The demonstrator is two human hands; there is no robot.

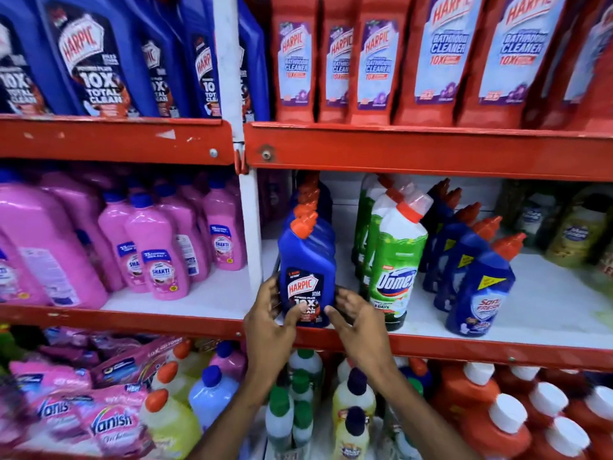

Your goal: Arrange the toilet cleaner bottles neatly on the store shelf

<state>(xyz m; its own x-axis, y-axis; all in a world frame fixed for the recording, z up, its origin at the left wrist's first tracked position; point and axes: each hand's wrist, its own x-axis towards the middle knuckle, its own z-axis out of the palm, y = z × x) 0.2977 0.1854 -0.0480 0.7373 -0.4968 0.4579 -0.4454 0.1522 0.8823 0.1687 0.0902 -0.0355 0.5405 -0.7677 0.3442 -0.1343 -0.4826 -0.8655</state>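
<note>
A blue Harpic toilet cleaner bottle point(306, 260) with an orange-red cap stands upright at the front of the middle shelf point(464, 343), heading a row of like bottles that runs back behind it. My left hand point(268, 327) grips its lower left side, thumb across the label. On the lower right side, my right hand point(356, 322) presses its fingers against the bottle. To the right stands a row of green and white Domex bottles point(396, 270), then a slanted row of blue Sani Fresh bottles point(479, 287).
Pink Shakti bottles point(162, 257) fill the left bay past the white upright post point(252, 234). Large blue Harpic point(89, 58) and red Harpic bathroom cleaner bottles point(441, 54) sit on the shelf above. Below are Vanish packs point(109, 423) and mixed bottles.
</note>
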